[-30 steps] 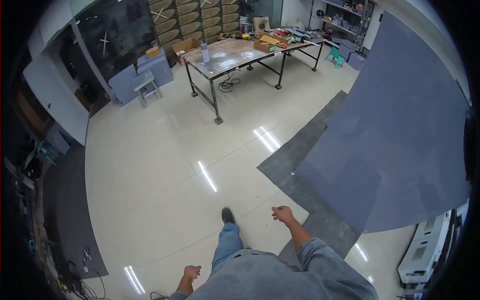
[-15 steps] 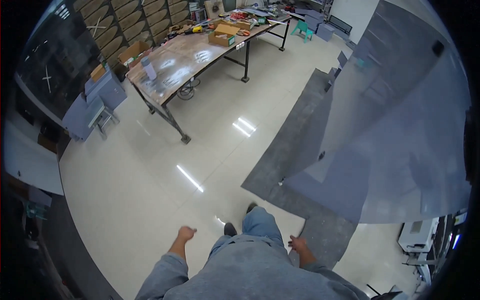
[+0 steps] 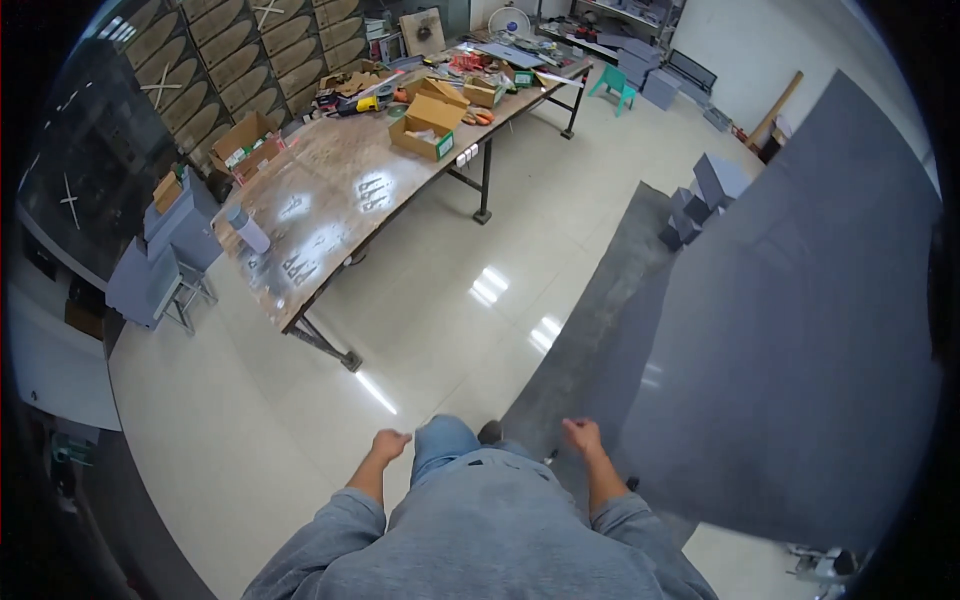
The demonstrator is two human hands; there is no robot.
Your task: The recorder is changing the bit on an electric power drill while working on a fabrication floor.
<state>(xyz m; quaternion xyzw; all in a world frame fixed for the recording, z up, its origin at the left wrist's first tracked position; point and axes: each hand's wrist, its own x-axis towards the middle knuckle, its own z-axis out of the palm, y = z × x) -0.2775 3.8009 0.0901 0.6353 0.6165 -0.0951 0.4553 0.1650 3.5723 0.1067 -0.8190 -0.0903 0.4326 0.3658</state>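
My left hand (image 3: 392, 444) hangs in the air in front of my body, its fingers loosely curled with nothing in them. On the other side my right hand (image 3: 580, 434) is also curled in and holds nothing that shows. Beneath the right hand lies a dark grey floor mat (image 3: 590, 315). Nearest to that hand is a large smooth grey panel (image 3: 790, 360), which fills the right side and stands apart from my fingers. One knee is forward over the pale tiled floor (image 3: 420, 350).
Ahead to the left stands a long worktable (image 3: 330, 190) with metal legs. On it are a bottle (image 3: 248, 230), an open cardboard box (image 3: 425, 128) and tools. Grey blocks (image 3: 700, 195) sit beside the mat. A stool (image 3: 180, 290) and green chair (image 3: 613, 90) are further off.
I have stepped forward, so the worktable and panel appear closer. The other leg is now in front. My right hand has swung up and forward, its fingers more curled than before.
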